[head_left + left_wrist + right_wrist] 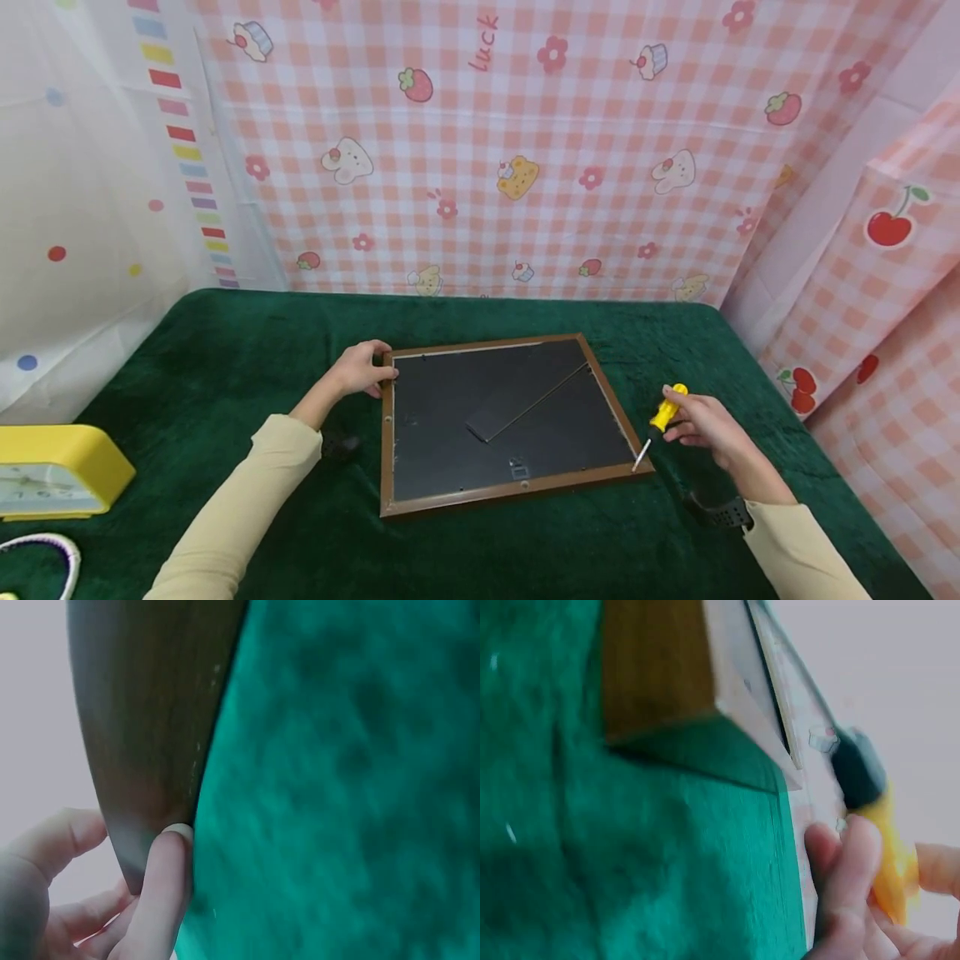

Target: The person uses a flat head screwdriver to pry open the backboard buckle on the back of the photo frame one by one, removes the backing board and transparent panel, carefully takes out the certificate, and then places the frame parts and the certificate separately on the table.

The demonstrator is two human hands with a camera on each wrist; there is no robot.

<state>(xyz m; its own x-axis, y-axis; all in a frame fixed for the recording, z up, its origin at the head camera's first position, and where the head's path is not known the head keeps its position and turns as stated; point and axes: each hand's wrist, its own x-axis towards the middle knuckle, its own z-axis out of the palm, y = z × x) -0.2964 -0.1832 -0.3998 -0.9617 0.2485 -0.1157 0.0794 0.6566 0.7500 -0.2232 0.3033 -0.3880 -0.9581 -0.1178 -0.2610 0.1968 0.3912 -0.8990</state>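
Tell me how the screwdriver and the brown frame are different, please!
The screwdriver is yellow, black and silvery; the frame is brown around a black board. The screwdriver is small and thin, while the frame is big and wide. The screwdriver slants down from the right hand; the frame lies on the green cloth, its edge gripped by the left hand. They share one thing: a hand holds each.

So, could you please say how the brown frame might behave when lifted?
The brown frame is probably stiff, since its straight sides enclose a flat black panel. Lifted only where the left hand grips it, its far end might dip, being wide. Rolling seems unlikely, given its square corners.
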